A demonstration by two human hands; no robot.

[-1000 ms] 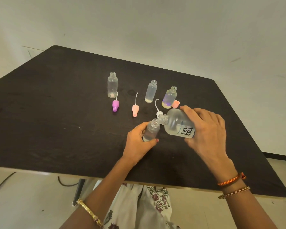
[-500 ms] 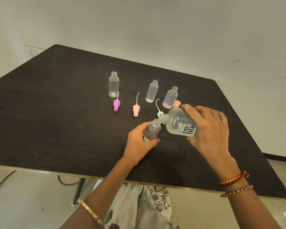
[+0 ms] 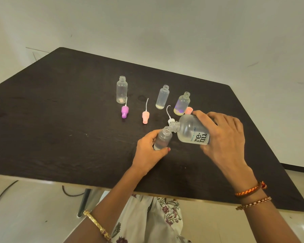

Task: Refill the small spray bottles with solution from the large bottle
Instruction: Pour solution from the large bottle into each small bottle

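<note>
My right hand (image 3: 223, 135) grips the large clear bottle (image 3: 191, 131), labelled "re-nu", tipped to the left with its open neck over the mouth of a small clear bottle (image 3: 162, 138). My left hand (image 3: 148, 151) holds that small bottle upright and slightly tilted on the dark table (image 3: 60, 128); some clear liquid shows in its lower part. Three more small open bottles stand behind: one at the left (image 3: 121, 89), one in the middle (image 3: 162, 97), one with a purple and yellow base (image 3: 182, 104).
Loose spray tops with thin tubes lie on the table: a purple one (image 3: 124, 112), a pink one (image 3: 145, 116) and a white one (image 3: 170, 120) behind the large bottle's neck. A pink cap (image 3: 188, 110) sits by the right bottle. The table's near edge runs below my wrists.
Both hands and both bottles hold nearly the same pose; the large bottle stays tipped over the small one. The view has shifted slightly.
</note>
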